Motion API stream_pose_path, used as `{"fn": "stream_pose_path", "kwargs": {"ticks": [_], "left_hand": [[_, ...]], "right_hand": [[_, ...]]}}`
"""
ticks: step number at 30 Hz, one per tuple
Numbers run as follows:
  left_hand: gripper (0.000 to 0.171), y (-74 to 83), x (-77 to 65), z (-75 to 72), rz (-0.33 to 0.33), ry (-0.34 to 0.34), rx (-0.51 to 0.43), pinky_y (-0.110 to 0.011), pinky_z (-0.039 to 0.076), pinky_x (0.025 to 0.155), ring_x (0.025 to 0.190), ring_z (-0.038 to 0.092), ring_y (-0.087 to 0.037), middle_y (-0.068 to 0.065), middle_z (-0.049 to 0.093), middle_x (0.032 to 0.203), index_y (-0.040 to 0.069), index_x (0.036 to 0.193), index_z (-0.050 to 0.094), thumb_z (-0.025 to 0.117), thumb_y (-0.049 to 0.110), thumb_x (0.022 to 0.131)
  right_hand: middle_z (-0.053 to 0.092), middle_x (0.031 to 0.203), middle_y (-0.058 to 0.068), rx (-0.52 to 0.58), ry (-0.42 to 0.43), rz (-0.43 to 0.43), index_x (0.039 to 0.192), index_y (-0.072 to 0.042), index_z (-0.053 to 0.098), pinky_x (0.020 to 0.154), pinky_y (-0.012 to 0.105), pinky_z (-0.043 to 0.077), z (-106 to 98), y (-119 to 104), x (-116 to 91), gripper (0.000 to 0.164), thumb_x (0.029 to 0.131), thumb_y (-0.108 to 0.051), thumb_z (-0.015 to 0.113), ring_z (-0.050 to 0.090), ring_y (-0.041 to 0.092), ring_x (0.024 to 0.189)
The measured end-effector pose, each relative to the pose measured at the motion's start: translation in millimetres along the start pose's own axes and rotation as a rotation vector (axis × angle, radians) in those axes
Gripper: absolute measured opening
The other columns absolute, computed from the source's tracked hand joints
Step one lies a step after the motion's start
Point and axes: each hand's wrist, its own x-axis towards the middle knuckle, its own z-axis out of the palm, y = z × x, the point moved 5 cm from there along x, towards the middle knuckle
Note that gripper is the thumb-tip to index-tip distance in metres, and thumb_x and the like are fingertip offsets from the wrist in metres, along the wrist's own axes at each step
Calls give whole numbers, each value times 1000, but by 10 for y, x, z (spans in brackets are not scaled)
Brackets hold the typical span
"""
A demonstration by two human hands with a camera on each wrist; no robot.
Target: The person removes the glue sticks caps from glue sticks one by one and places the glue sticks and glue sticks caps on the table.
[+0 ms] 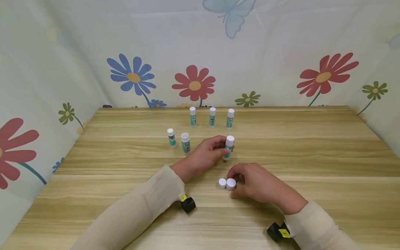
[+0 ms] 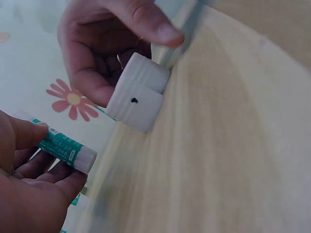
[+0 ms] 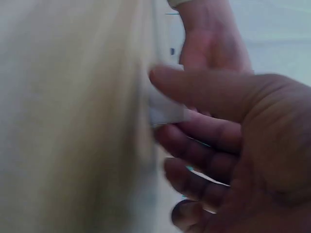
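Note:
My left hand [image 1: 205, 154] grips a glue stick [image 1: 230, 141] with a white top and a green label, held upright between thumb and fingers. In the left wrist view, the lower end of the glue stick [image 2: 63, 148] points toward the tabletop. Two white caps [image 1: 222, 183] stand side by side on the table, just in front of that hand. My right hand [image 1: 259, 183] curves loosely around the larger cap [image 1: 231, 184], thumb and forefinger apart on either side of it. One cap bears a small black mark in the left wrist view.
Three glue sticks [image 1: 212, 117] stand in a row near the back edge of the wooden table [image 1: 318, 151]. Two more, a slim one [image 1: 171, 138] and a thicker one with a hollow-looking top [image 1: 185, 143], stand left of my left hand. A flowered curtain [image 1: 272, 50] hangs behind.

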Motion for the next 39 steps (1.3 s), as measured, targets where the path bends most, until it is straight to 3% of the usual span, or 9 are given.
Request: {"fn": "stream_pose_path", "kwargs": {"ticks": [5, 12, 18, 24, 31, 39], "left_hand": [[32, 89, -118, -67, 40, -2, 16, -31, 48, 99, 112, 59, -15, -11, 62, 126, 8, 129, 56, 56, 15, 98], [33, 187, -259, -168, 67, -1, 12, -35, 47, 103, 116, 58, -17, -12, 60, 129, 9, 130, 55, 56, 16, 98], [32, 282, -383, -227, 90, -1, 18, -35, 47, 103, 113, 59, -18, -11, 60, 126, 8, 129, 56, 57, 17, 98], [32, 331, -523, -293, 111, 34, 19, -33, 51, 99, 112, 61, -17, -11, 62, 126, 12, 127, 59, 60, 19, 96], [32, 347, -651, -331, 117, 69, 11, -32, 53, 95, 109, 64, -16, -4, 65, 123, 13, 126, 61, 63, 18, 94], [29, 299, -672, -321, 138, 92, 58, -30, 55, 91, 105, 67, -14, -1, 67, 119, 13, 122, 64, 65, 17, 93]], "right_hand": [[65, 91, -4, -2, 16, 10, 104, -15, 68, 66, 26, 44, -162, -42, -16, 42, 73, -37, 84, 53, 13, 77], [69, 98, 1, 12, 233, 7, 105, -15, 70, 67, 28, 46, -358, -135, -5, 33, 82, -37, 77, 56, 16, 85], [70, 108, 0, 74, 382, 40, 114, -17, 68, 72, 31, 46, -429, -187, 35, 38, 83, -37, 76, 56, 18, 90], [68, 109, -2, 162, 501, -28, 116, -18, 68, 74, 28, 47, -449, -334, 90, 39, 83, -35, 76, 56, 17, 89], [65, 96, 0, 242, 559, -80, 113, -17, 70, 70, 27, 46, -397, -528, 190, 35, 81, -30, 78, 54, 18, 83], [64, 89, 0, 260, 589, -38, 105, -16, 71, 66, 27, 45, -322, -587, 255, 27, 83, -29, 77, 52, 16, 75]]}}
